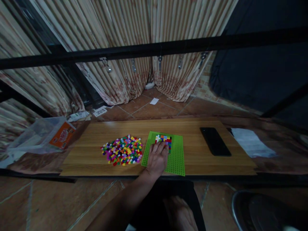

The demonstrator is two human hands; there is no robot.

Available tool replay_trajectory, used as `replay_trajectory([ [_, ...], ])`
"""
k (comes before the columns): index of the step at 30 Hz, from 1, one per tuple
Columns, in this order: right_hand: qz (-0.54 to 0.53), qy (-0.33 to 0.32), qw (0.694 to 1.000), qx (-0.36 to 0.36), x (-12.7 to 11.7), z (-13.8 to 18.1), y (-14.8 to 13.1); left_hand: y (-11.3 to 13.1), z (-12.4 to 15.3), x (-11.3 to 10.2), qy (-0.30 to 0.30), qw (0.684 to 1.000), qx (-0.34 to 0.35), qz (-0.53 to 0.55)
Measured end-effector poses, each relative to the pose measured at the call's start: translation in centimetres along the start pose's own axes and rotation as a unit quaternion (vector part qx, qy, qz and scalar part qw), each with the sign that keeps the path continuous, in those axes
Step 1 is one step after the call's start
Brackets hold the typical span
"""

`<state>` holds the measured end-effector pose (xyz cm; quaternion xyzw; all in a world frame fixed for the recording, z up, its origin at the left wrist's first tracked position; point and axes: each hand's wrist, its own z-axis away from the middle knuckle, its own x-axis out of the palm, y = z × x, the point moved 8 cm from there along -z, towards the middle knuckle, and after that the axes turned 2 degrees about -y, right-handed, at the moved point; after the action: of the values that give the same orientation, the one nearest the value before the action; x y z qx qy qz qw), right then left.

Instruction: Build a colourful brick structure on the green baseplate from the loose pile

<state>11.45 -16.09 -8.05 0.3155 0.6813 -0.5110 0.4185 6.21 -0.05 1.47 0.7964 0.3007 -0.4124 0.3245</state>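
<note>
A green baseplate (176, 157) lies on the wooden table (192, 150) in front of me. At its far left corner sits a small patch of coloured bricks (163, 139), red, white, blue and yellow. My left hand (157, 158) lies palm down on the plate, fingers together, with the fingertips touching the near edge of that patch. Nothing shows between the fingers. To the left of the plate is a loose pile of small coloured bricks (122, 150). My right hand (179, 211) seems to rest low in my lap, dim, with its fingers unclear.
A black phone (215, 141) lies on the table to the right of the plate. A clear plastic tub with an orange label (45, 136) sits off the left end. White paper (250, 142) lies off the right end. A black bar (154, 48) crosses above, with curtains behind.
</note>
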Motion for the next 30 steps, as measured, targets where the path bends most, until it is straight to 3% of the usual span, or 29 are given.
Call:
replay_trajectory([
  [6,-0.004,-0.026,0.999,-0.028,1.0,0.7,0.6,-0.1,1.0,0.2,-0.049,0.997,-0.045,0.025],
  [12,-0.004,-0.008,0.998,-0.061,1.0,1.0,0.8,-0.7,3.5,-1.9,-0.023,0.996,-0.080,0.044],
  [15,-0.002,0.006,0.998,-0.070,0.9,1.1,0.9,-3.1,5.2,-3.9,0.018,0.991,-0.131,0.028],
  [19,-0.001,0.000,0.997,-0.074,1.2,1.0,1.0,-8.1,7.2,-7.3,0.097,0.970,-0.223,-0.019],
  [21,-0.001,-0.005,0.997,-0.079,1.4,1.0,1.1,-10.0,7.7,-8.4,0.109,0.963,-0.243,-0.048],
  [25,0.010,-0.011,0.997,-0.082,1.7,1.0,1.2,-12.1,7.7,-8.7,0.073,0.963,-0.247,-0.081],
  [30,0.009,-0.011,0.997,-0.080,1.7,1.2,1.2,-12.8,7.3,-7.8,0.028,0.961,-0.256,-0.097],
])
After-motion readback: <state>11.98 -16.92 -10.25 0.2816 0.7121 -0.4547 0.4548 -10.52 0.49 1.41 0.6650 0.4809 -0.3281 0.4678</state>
